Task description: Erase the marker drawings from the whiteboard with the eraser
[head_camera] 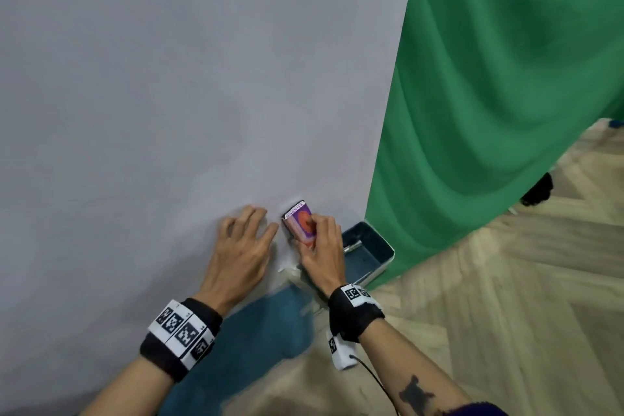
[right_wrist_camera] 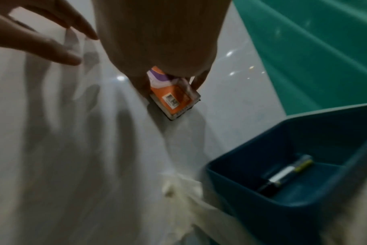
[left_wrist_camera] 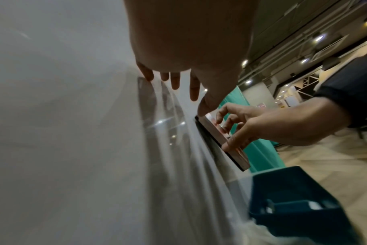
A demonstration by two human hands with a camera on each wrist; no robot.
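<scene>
Marker (right_wrist_camera: 283, 175) in bin blurred

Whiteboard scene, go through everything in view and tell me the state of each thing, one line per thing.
whiteboard: surface looks wiped, no marker drawings visible.
eraser: pressed flat against the whiteboard, held by the right hand.
right hand: fingers curled around the eraser.
left hand: fingers spread, resting on the whiteboard beside the eraser.
blue tray: open, holding a marker.
marker: lying inside the blue tray.

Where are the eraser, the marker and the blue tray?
eraser (head_camera: 300, 223): head view, on its purple and orange printed back.
marker (right_wrist_camera: 283, 175): right wrist view, on its white middle band.
blue tray (head_camera: 385, 260): head view, on its right wall.
</scene>
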